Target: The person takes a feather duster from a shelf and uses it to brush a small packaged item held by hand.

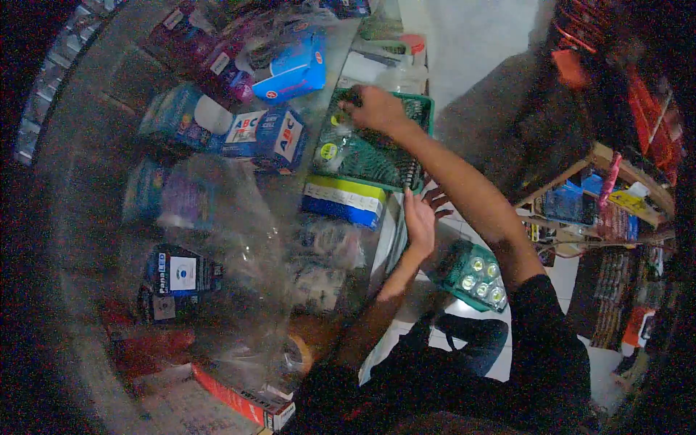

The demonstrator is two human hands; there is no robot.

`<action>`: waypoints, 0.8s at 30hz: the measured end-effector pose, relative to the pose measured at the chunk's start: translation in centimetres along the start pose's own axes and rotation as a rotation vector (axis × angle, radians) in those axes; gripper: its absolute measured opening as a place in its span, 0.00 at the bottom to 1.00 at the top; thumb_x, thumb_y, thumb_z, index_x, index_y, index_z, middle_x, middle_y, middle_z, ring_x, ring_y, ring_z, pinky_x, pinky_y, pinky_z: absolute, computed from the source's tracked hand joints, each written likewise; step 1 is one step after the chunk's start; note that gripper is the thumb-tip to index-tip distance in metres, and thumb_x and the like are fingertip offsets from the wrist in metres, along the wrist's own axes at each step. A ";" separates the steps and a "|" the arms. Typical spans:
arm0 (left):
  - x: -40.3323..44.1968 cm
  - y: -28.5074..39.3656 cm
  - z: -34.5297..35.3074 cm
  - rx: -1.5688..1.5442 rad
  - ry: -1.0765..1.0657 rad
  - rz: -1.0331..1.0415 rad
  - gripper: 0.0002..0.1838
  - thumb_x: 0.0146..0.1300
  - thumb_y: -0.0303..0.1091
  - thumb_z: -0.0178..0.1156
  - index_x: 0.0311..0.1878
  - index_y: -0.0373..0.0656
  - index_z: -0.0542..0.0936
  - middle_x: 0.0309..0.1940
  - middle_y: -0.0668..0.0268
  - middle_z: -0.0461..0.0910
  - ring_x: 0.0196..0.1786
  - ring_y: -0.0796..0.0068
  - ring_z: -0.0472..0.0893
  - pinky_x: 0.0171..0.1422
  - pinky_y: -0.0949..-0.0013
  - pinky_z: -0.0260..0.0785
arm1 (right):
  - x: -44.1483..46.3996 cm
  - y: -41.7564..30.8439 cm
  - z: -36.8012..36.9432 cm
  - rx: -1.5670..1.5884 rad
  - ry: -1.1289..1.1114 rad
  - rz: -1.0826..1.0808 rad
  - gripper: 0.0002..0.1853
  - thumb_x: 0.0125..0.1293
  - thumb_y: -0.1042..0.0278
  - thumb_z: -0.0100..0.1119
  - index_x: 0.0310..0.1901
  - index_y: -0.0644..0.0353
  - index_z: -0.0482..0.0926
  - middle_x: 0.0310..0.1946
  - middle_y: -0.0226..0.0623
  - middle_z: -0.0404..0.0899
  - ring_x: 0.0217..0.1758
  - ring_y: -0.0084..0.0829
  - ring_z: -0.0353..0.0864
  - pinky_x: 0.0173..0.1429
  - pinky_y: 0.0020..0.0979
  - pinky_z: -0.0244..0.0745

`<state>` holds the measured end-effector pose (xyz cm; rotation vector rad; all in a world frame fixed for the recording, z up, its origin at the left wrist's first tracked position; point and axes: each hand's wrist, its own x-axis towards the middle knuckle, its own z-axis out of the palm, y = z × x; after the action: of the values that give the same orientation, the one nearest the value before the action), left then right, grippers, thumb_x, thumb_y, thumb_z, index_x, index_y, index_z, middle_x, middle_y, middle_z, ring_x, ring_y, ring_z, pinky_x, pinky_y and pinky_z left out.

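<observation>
A green plastic basket (429, 119) stands on the counter, holding clear plastic-wrapped items with a round yellow-green label (328, 151). My right hand (375, 110) reaches over the basket's far left part, fingers curled in a pinch beside another yellow-green label. What lies between those fingertips is too dark to make out. My left hand (420, 223) grips the near right corner of the basket, thumb at the rim and fingers along the outer side. Against the basket's near side sits a yellow, white and blue box (344, 201).
Left of the basket stand blue ABC boxes (264, 135) and a bright blue pack (293, 69). A second green basket (453, 279) with several round clear-topped items is lower right. A red box (243, 397) lies at bottom left. Stocked shelves (598, 192) line the right.
</observation>
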<state>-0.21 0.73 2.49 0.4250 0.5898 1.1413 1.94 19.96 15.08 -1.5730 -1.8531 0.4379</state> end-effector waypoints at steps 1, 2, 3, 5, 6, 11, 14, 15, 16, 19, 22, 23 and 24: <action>0.1 0.1 0.2 -0.041 0.007 -0.031 0.40 0.66 0.71 0.39 0.65 0.45 0.66 0.50 0.59 0.78 0.50 0.61 0.78 0.50 0.57 0.71 | -0.7 0.4 -1.3 0.081 0.117 -0.079 0.26 0.62 0.44 0.61 0.51 0.58 0.81 0.43 0.46 0.84 0.44 0.41 0.84 0.48 0.41 0.78; 0.0 0.1 0.5 -0.083 0.021 -0.070 0.40 0.67 0.71 0.35 0.67 0.45 0.64 0.50 0.56 0.79 0.49 0.61 0.80 0.47 0.58 0.72 | -1.9 0.8 -2.6 0.163 0.229 -0.149 0.25 0.62 0.46 0.62 0.53 0.57 0.80 0.43 0.44 0.84 0.42 0.37 0.85 0.46 0.37 0.78; 0.0 0.0 0.7 -0.081 0.092 -0.103 0.42 0.66 0.72 0.34 0.66 0.45 0.65 0.49 0.54 0.79 0.47 0.61 0.80 0.45 0.59 0.72 | -3.3 1.7 -4.1 0.301 0.237 -0.107 0.23 0.63 0.49 0.62 0.53 0.57 0.81 0.42 0.40 0.84 0.39 0.31 0.82 0.45 0.33 0.77; -0.8 0.6 1.5 0.016 0.058 -0.084 0.43 0.65 0.75 0.33 0.64 0.45 0.67 0.48 0.53 0.80 0.47 0.61 0.81 0.44 0.61 0.72 | -7.8 3.0 -8.1 0.542 0.270 -0.016 0.19 0.66 0.54 0.61 0.52 0.57 0.81 0.40 0.33 0.82 0.37 0.24 0.79 0.43 0.28 0.75; -0.8 0.6 1.3 0.119 0.033 -0.039 0.44 0.64 0.76 0.34 0.63 0.44 0.68 0.48 0.54 0.80 0.47 0.61 0.82 0.44 0.63 0.72 | -10.7 3.4 -10.7 0.643 0.311 0.019 0.17 0.67 0.56 0.60 0.52 0.57 0.81 0.39 0.31 0.82 0.36 0.22 0.77 0.42 0.26 0.74; -1.4 1.7 1.7 0.195 0.022 -0.053 0.49 0.57 0.81 0.36 0.62 0.44 0.69 0.53 0.50 0.76 0.52 0.49 0.78 0.55 0.46 0.70 | -24.7 19.8 -10.0 0.674 0.624 0.389 0.15 0.70 0.59 0.56 0.50 0.59 0.81 0.39 0.29 0.81 0.41 0.22 0.76 0.43 0.25 0.74; -3.0 2.0 3.3 0.241 0.046 -0.003 0.49 0.60 0.79 0.33 0.62 0.41 0.67 0.50 0.51 0.77 0.52 0.56 0.77 0.54 0.54 0.67 | -37.8 28.7 -2.5 0.834 0.633 0.868 0.17 0.68 0.58 0.58 0.51 0.60 0.80 0.43 0.32 0.80 0.46 0.26 0.78 0.44 0.27 0.74; -3.2 1.9 3.4 0.260 0.040 -0.004 0.49 0.61 0.79 0.32 0.62 0.41 0.67 0.51 0.50 0.77 0.52 0.55 0.77 0.54 0.54 0.67 | -42.2 31.7 0.6 0.852 0.569 0.973 0.18 0.66 0.56 0.59 0.51 0.60 0.80 0.43 0.33 0.81 0.45 0.28 0.79 0.44 0.29 0.75; -3.3 1.7 3.2 0.283 0.034 -0.006 0.49 0.61 0.79 0.32 0.62 0.40 0.67 0.51 0.50 0.76 0.52 0.55 0.77 0.54 0.54 0.67 | -47.0 34.8 4.3 0.834 0.461 1.000 0.19 0.64 0.55 0.61 0.50 0.59 0.81 0.43 0.34 0.81 0.44 0.29 0.80 0.43 0.31 0.76; -4.0 2.5 6.0 0.382 0.061 -0.044 0.45 0.65 0.74 0.32 0.63 0.40 0.65 0.54 0.47 0.74 0.55 0.51 0.76 0.56 0.52 0.67 | -56.7 37.7 10.7 0.431 0.216 0.898 0.19 0.59 0.53 0.64 0.46 0.57 0.82 0.39 0.39 0.83 0.40 0.36 0.83 0.43 0.37 0.78; -4.8 2.2 7.2 0.580 0.030 -0.068 0.37 0.70 0.64 0.34 0.64 0.39 0.64 0.58 0.45 0.72 0.58 0.48 0.75 0.59 0.49 0.66 | -57.2 34.9 11.7 0.069 0.050 0.940 0.19 0.59 0.50 0.63 0.43 0.56 0.83 0.34 0.52 0.83 0.40 0.49 0.85 0.45 0.43 0.79; -5.3 2.3 7.3 0.659 0.007 -0.074 0.34 0.72 0.61 0.36 0.64 0.39 0.63 0.59 0.44 0.71 0.59 0.47 0.74 0.61 0.47 0.66 | -57.9 34.7 12.2 0.019 -0.035 0.943 0.23 0.60 0.47 0.63 0.47 0.57 0.81 0.36 0.54 0.83 0.41 0.51 0.84 0.46 0.44 0.79; -5.9 2.3 7.3 0.639 -0.014 -0.112 0.31 0.73 0.57 0.37 0.65 0.39 0.63 0.59 0.44 0.70 0.60 0.46 0.74 0.62 0.47 0.65 | -58.4 34.4 12.9 -0.107 -0.080 0.919 0.26 0.60 0.44 0.62 0.50 0.57 0.80 0.37 0.55 0.83 0.41 0.51 0.84 0.46 0.44 0.79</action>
<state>1.04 -4.04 10.77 0.9324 0.9549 0.8233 22.35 -26.55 -31.62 -2.4597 -1.1076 0.8055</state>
